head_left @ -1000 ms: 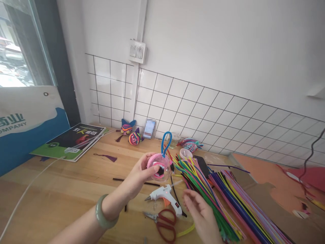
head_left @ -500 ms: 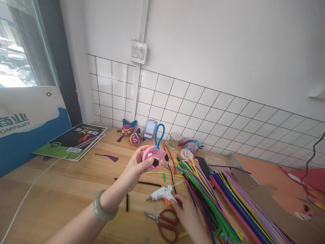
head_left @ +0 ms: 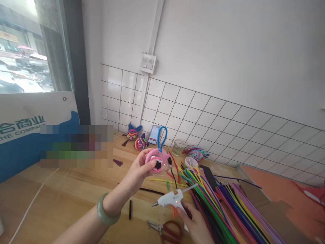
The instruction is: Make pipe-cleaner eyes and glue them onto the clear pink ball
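My left hand [head_left: 142, 169], a green bangle at its wrist, grips a clear round ornament [head_left: 164, 166] with a pink rim, a black patch and a blue pipe-cleaner loop [head_left: 162, 137] standing on top. Lower right, my right hand [head_left: 193, 217] has its fingers around the handle of a white glue gun [head_left: 170, 199]. The gun's nozzle points left, a glue stick sticks out of its back, and a small red light glows on it. Red-handled scissors [head_left: 171, 232] lie below the gun.
Bundles of coloured pipe cleaners [head_left: 218, 206] cover the table's right side. Behind stand two striped cat-like ornaments [head_left: 133, 133], a phone [head_left: 153, 135], a glass jar [head_left: 179, 147] and a small pink cup [head_left: 191, 162]. Black strips [head_left: 130, 209] lie near my left forearm.
The view has shifted, so the scene sits lower and further right. My right hand has closed more fully around the glue gun's handle, and the gun is tilted more. The ornament stays in my left hand.
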The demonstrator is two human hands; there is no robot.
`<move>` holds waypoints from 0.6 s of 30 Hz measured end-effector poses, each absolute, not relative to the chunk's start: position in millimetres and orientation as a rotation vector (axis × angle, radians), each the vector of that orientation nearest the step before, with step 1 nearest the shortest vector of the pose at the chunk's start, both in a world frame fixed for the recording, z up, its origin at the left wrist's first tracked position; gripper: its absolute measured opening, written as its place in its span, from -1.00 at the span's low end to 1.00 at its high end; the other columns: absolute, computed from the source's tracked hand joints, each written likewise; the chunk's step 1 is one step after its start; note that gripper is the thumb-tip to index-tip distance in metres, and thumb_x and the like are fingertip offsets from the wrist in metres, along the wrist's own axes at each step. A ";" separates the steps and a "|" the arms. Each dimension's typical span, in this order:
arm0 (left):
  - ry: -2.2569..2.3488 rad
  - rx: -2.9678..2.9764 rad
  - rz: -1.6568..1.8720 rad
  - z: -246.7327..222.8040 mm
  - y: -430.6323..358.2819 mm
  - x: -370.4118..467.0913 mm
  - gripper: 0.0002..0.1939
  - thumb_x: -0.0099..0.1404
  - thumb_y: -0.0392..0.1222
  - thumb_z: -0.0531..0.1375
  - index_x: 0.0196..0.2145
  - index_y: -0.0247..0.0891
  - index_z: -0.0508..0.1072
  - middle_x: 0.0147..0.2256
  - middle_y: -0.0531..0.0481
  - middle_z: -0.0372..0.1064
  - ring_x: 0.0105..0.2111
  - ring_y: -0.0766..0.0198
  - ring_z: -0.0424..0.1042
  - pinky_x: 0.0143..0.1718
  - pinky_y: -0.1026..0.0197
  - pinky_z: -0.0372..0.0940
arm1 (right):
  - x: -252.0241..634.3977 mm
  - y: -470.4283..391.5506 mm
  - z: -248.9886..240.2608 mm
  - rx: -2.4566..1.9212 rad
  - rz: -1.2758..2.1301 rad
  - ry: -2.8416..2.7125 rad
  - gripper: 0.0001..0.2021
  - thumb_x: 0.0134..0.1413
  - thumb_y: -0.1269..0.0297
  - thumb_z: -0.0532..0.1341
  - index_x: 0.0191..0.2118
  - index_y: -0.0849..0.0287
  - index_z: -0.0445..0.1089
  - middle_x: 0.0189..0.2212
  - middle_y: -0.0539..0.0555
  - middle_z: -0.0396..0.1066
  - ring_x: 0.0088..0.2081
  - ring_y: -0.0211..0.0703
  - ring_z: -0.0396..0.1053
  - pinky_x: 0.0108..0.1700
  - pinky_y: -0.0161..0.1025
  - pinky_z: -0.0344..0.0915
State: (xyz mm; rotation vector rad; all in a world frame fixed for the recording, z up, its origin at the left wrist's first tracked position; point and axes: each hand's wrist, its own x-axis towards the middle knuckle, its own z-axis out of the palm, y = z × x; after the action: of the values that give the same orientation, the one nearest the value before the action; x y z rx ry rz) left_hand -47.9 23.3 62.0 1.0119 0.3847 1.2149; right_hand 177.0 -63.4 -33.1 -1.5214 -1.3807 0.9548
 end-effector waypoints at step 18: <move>0.172 0.822 1.174 59.0 32.8 -52.6 -0.66 0.28 -0.16 0.06 0.02 -0.22 0.26 0.06 -0.21 0.23 -0.04 -0.02 0.35 -0.02 -0.14 0.23 | 168.3 -72.8 49.4 -0.899 1.242 -1.118 -0.68 -0.09 0.02 0.27 -0.32 0.19 0.42 -0.78 0.00 0.28 -0.73 -0.39 0.06 -0.64 -0.40 -0.02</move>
State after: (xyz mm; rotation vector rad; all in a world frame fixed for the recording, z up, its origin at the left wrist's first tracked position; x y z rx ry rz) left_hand -52.6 32.8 59.0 0.8215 0.1725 1.1741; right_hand 168.3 -72.8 49.4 -0.8992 -1.1176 1.2423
